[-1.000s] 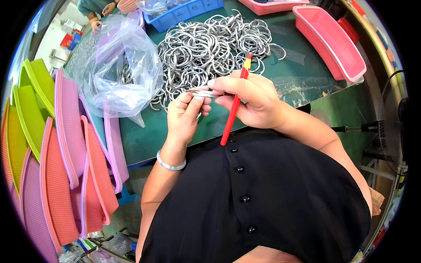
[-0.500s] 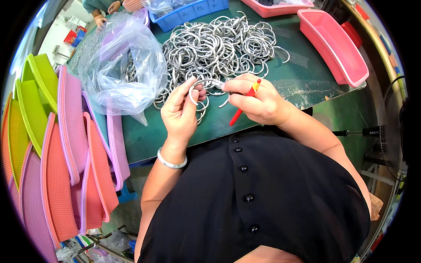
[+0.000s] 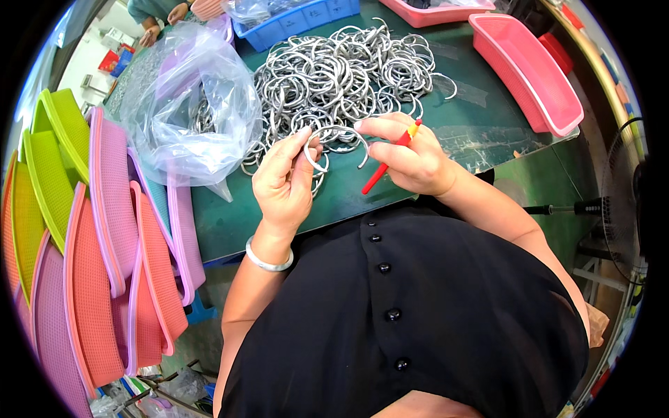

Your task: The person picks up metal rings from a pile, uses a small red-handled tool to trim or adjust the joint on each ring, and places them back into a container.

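My left hand [image 3: 284, 184] pinches a silver-grey open ring [image 3: 308, 148] between thumb and fingertips, just above the near side of the green table. The ring has a gap on its lower right side. Across from it, my right hand [image 3: 418, 164] grips a slim red stick-like tool [image 3: 375, 180] with a yellow band, slanted between its fingers. The right index finger and thumb are at the ring's right side; whether they press on it I cannot tell. Right behind both hands lies a tangled pile of similar metal rings [image 3: 327, 76].
A clear plastic bag [image 3: 191, 132] stands left of the pile. Colourful stacked baskets [image 3: 90, 279] crowd the left side. A blue crate [image 3: 300, 26] and a pink basket [image 3: 523, 76] sit along the far side. A fan [image 3: 622, 202] is at right; another person's hands [image 3: 164, 24] show far left.
My right fingers have spread and drawn slightly back from the ring, so more of its right side shows. My left hand keeps its hold. The whole view has shifted slightly.
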`<state>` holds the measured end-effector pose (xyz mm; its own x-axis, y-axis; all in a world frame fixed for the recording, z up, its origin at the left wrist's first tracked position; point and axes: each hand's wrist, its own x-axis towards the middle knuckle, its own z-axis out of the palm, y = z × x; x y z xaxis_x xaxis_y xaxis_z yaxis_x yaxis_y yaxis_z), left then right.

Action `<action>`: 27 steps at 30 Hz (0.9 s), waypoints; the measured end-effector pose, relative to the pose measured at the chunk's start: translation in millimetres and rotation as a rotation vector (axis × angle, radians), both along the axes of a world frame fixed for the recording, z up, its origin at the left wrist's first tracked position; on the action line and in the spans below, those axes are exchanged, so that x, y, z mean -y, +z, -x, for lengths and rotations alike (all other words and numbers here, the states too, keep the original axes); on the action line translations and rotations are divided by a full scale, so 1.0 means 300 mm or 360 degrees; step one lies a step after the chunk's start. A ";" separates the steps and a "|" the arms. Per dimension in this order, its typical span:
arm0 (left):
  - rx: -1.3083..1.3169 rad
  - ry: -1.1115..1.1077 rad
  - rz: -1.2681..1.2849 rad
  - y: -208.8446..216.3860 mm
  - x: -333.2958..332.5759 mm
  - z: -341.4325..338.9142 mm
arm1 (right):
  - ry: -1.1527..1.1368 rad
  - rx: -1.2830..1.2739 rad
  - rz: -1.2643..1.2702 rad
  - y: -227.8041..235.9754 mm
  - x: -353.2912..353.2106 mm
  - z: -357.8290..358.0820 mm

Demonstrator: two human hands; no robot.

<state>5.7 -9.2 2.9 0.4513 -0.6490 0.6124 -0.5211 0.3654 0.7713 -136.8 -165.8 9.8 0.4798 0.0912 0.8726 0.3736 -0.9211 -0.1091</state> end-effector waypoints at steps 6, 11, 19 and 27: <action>0.0094 0.0071 0.0021 0.011 0.001 0.003 | 0.0029 -0.0036 -0.0088 -0.016 0.003 -0.005; 0.0247 0.0150 0.0000 0.021 -0.002 -0.004 | 0.0021 -0.0133 -0.0241 -0.037 0.003 -0.003; 0.0273 0.0379 -0.0009 0.083 -0.034 -0.090 | -0.0142 -0.0356 -0.0505 -0.063 0.033 0.029; 0.1002 0.1687 -0.0141 0.311 -0.087 -0.434 | -0.0374 -0.0330 -0.0756 -0.107 0.107 0.080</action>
